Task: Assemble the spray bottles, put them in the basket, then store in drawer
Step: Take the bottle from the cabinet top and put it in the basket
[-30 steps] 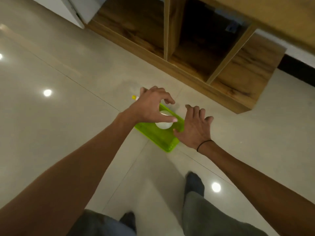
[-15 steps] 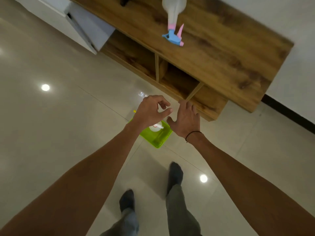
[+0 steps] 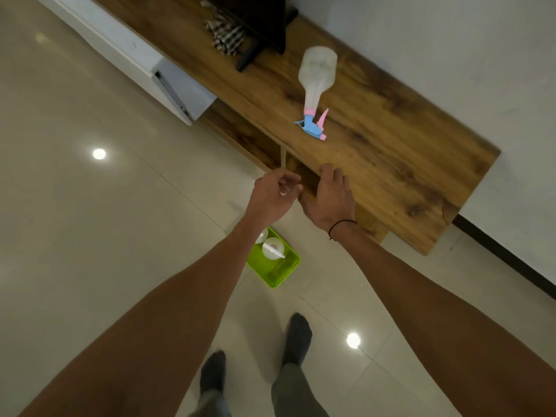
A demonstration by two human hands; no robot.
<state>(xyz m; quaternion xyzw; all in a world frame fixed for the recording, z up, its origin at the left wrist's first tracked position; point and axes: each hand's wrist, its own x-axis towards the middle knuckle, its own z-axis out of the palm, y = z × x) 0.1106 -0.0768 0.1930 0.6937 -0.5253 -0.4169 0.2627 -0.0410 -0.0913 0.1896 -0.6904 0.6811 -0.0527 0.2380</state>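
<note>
A green basket (image 3: 281, 273) stands on the floor tiles below my arms. In it stands a white spray bottle (image 3: 272, 249), and a second one (image 3: 261, 236) is partly hidden by my left forearm. A translucent spray bottle (image 3: 316, 76) with a blue and pink trigger head lies on its side on the wooden cabinet top (image 3: 391, 152). My left hand (image 3: 275, 198) hovers by the cabinet's front edge, fingers curled in, holding nothing. My right hand (image 3: 329, 198) is beside it with its fingers spread, empty, over the same edge.
A white drawer (image 3: 183, 91) stands pulled out at the cabinet's left end. A checked cloth (image 3: 225, 34) and a black stand (image 3: 258, 28) sit at the back of the top. Open wooden shelves lie under the top. My socked feet (image 3: 296, 335) are just behind the basket.
Both hands have let go of the bottle and basket and risen to the cabinet's front edge. The view has lifted, bringing the cabinet top and the lying bottle into sight.
</note>
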